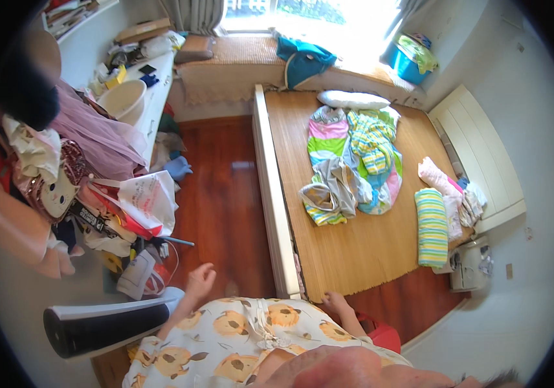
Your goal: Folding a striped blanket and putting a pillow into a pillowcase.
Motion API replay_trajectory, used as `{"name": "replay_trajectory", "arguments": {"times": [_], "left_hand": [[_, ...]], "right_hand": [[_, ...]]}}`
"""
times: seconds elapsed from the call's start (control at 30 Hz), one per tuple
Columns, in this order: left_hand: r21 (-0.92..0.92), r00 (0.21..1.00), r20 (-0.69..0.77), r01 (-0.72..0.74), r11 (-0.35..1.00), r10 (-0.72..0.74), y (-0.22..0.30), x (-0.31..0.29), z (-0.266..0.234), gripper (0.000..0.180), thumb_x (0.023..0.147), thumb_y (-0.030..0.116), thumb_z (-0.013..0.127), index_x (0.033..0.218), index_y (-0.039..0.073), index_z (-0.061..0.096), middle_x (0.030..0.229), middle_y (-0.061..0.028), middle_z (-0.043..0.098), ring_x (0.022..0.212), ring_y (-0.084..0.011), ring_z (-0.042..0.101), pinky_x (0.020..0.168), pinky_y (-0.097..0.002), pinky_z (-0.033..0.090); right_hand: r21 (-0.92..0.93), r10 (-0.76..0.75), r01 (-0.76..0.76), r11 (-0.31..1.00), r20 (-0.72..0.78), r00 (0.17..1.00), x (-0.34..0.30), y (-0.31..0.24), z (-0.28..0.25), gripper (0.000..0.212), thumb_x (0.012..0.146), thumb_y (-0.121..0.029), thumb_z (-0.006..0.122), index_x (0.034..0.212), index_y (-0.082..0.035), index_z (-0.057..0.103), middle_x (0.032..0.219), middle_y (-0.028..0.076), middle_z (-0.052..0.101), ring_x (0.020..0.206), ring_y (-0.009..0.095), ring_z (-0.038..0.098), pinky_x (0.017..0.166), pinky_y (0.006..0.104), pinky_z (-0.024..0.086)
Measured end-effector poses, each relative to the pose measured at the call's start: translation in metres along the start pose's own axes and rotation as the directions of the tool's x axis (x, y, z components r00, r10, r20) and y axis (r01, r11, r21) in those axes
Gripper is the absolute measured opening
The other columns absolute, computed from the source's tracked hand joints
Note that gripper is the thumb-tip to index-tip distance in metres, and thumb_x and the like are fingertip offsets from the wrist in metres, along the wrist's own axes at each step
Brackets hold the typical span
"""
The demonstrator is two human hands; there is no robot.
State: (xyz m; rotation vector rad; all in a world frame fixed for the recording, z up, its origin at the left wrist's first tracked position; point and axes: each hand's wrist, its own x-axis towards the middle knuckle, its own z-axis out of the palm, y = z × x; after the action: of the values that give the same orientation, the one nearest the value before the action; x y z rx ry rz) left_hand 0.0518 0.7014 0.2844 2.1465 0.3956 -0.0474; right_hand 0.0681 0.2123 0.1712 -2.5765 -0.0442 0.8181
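My left hand hangs over the floor to the left of the bed, its fingers curled in with nothing visible in them. Close to the bed's near corner is my right hand, fingers bent, apparently holding nothing; it is small in view, and I cannot tell whether it touches the mat. A brown mat covers the bed. On it lies a rumpled heap of colourful bedding, with a grey hooded garment on its near side. A striped rolled pillow lies toward the headboard.
A white tower-shaped appliance stands left of me. Hanging clothes and bags crowd the left side. A desk holds a cream basin. A blue tub sits by the window; a white bedside cabinet stands right.
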Motion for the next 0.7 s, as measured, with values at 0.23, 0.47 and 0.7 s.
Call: {"name": "replay_trajectory", "arguments": {"times": [0.23, 0.47, 0.7], "left_hand": [[0.054, 0.987, -0.045, -0.151, 0.987, 0.154, -0.035, 0.081, -0.075, 0.029, 0.084, 0.018, 0.061, 0.107, 0.002, 0.061, 0.087, -0.0167, 0.068, 0.079, -0.0291, 0.067, 0.07, -0.0374, 0.052], [-0.07, 0.987, 0.13, -0.086, 0.994, 0.094, -0.009, 0.112, -0.062, 0.032, 0.083, 0.019, 0.061, 0.11, 0.001, 0.062, 0.09, -0.0178, 0.068, 0.081, -0.0257, 0.068, 0.073, -0.0342, 0.053], [-0.016, 0.965, 0.145, -0.218, 0.976, 0.218, 0.035, 0.191, -0.082, 0.03, 0.084, 0.018, 0.061, 0.109, 0.0, 0.061, 0.088, -0.0164, 0.068, 0.079, -0.0258, 0.068, 0.072, -0.0333, 0.053]], "right_hand": [[0.376, 0.076, -0.087, 0.922, 0.046, 0.996, 0.017, -0.138, 0.004, 0.041, 0.086, -0.027, 0.06, 0.117, -0.001, 0.057, 0.094, 0.02, 0.066, 0.084, 0.029, 0.065, 0.074, 0.0356, 0.05], [0.173, 0.347, -0.369, 0.913, 0.145, 0.927, 0.005, -0.09, 0.026, 0.04, 0.079, -0.037, 0.061, 0.101, -0.004, 0.067, 0.1, 0.019, 0.066, 0.095, 0.031, 0.064, 0.081, 0.0384, 0.049], [0.343, 0.611, -0.654, 0.675, 0.238, 0.755, 0.011, -0.038, 0.016, 0.03, 0.08, -0.027, 0.056, 0.094, -0.003, 0.069, 0.084, 0.016, 0.068, 0.074, 0.027, 0.067, 0.068, 0.0375, 0.053]]}}
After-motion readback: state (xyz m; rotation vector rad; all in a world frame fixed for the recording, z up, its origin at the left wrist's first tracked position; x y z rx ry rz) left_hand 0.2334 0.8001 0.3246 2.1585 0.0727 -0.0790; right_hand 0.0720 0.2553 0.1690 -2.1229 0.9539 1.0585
